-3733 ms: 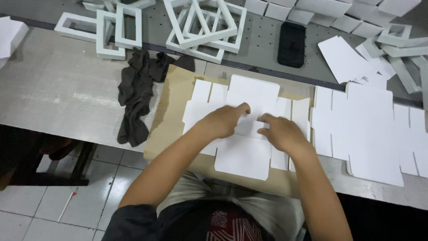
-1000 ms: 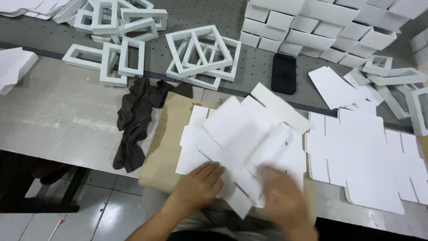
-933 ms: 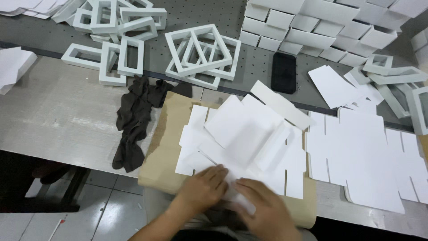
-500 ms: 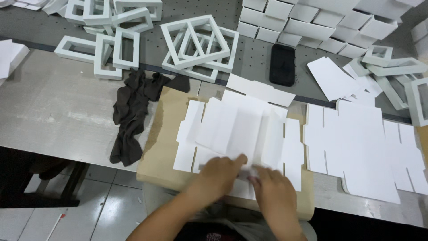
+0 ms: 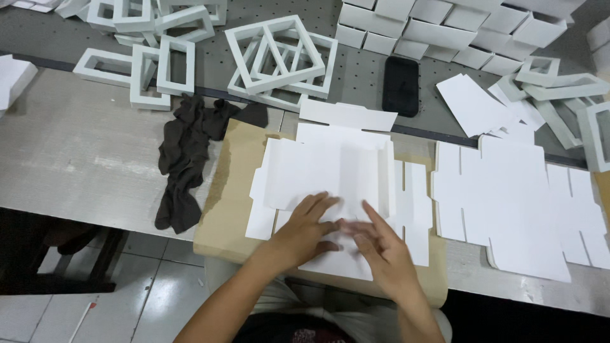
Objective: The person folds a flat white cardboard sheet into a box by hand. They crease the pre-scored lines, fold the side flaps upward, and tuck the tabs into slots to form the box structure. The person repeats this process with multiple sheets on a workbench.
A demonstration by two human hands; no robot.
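Left hand and right hand, fingers spread, press flat on white cardboard cutout over brown board on table.

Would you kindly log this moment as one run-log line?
left hand: pressing white card blank | right hand: pressing same blank | under it: brown board | beside: dark cloth

— What sort of place are you working in?
— A packaging workshop, a box-assembly bench. Your tabletop carries a stack of flat white die-cut blanks, finished white boxes piled at the back, and open white frames scattered on a perforated grey surface.
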